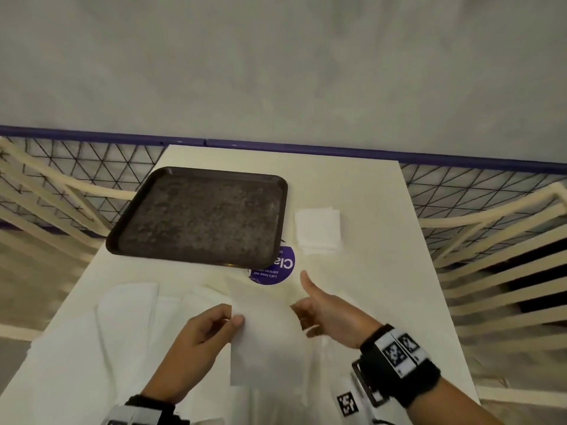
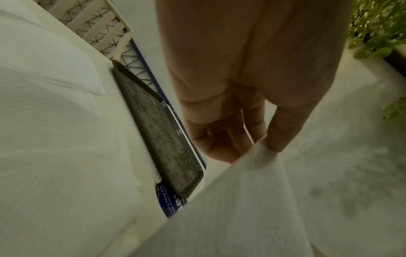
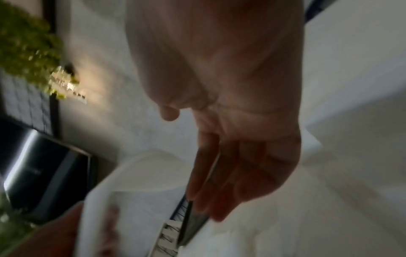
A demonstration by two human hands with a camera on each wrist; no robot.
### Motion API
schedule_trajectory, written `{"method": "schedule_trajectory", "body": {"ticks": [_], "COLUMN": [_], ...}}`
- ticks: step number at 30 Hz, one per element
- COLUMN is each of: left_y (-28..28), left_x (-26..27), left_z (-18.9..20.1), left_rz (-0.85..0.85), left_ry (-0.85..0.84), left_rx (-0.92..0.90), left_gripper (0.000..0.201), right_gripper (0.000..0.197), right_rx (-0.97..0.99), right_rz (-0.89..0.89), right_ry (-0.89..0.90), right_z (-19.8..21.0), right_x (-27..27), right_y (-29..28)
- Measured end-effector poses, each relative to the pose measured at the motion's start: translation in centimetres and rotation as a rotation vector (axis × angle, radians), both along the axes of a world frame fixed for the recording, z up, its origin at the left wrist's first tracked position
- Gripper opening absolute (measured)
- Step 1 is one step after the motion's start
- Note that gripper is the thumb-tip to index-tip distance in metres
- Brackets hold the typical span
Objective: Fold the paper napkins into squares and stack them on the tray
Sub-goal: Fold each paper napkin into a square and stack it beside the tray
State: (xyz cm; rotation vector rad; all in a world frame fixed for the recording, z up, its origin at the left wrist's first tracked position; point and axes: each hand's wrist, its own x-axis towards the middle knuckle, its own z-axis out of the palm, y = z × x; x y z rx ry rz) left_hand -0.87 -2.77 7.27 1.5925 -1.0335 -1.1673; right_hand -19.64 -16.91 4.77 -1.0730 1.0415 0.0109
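Item: thin white paper napkin [image 1: 267, 342], soft, matte, finely ribbed, rectangular sheet, lifted above the near part of the table. Left hand [image 1: 199, 342] pinches its left edge between thumb and curled fingers [image 2: 283, 132]; the wrist view shows the corner gathered at the fingertips. Right hand [image 1: 331, 317] is at the sheet's right edge, thumb raised, fingers [image 3: 219, 182] loosely extended; whether they grip the paper cannot be told, as that view is blurred.

Item: dark brown rectangular plastic tray [image 1: 129, 234], rounded corners, raised rim, mottled worn floor, holding nothing; set at the far left of the table.

Item: small stack of folded white square napkins [image 1: 317, 230], just right of the tray, on the table.

Item: loose unfolded white napkins [image 1: 129, 320], overlapping, spread flat under and left of the hands.

Item: round purple sticker with white lettering [image 1: 273, 268], partly under the tray's near corner.

Item: cream smooth rectangular table [image 1: 383, 271].

Item: black wristbands carrying square black-and-white markers [image 1: 395, 354].
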Motion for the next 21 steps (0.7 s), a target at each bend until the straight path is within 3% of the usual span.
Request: {"method": "schedule_trajectory", "body": {"ticks": [2,5,8,12,21], "left_y": [-0.2,-0.4,-0.5,-0.8,-0.5], "left_x": [-0.4,-1.0,-1.5,-2.4,-3.5], "left_z": [0.6,1.1,1.4,2.7,3.3], "left_rz": [0.0,-0.018,-0.015,-0.041,-0.112], "left_ry": [0.014,-0.016,-0.035,-0.053,0.042], "left_rx": [-0.017,-0.038,-0.077,-0.128,-0.142], "left_gripper": [0.043,0.037,0.031,0.012,0.028], "right_gripper": [0.073,0.048,0.021,0.021,0.026], "right_rx": [0.112,-0.04,-0.209,-0.332,-0.475], "right_rz": [0.001,-0.078,-0.138,-0.214,-0.217], "right_ry": [-0.18,-0.333,-0.369,-0.37,-0.379], "right_z": [0.3,1.4,2.4,3.7,4.8], "right_x": [-0.9,-1.9,-2.3,-2.6,-3.6], "right_y": [1.8,3.3,4.0,4.7,6.9]}}
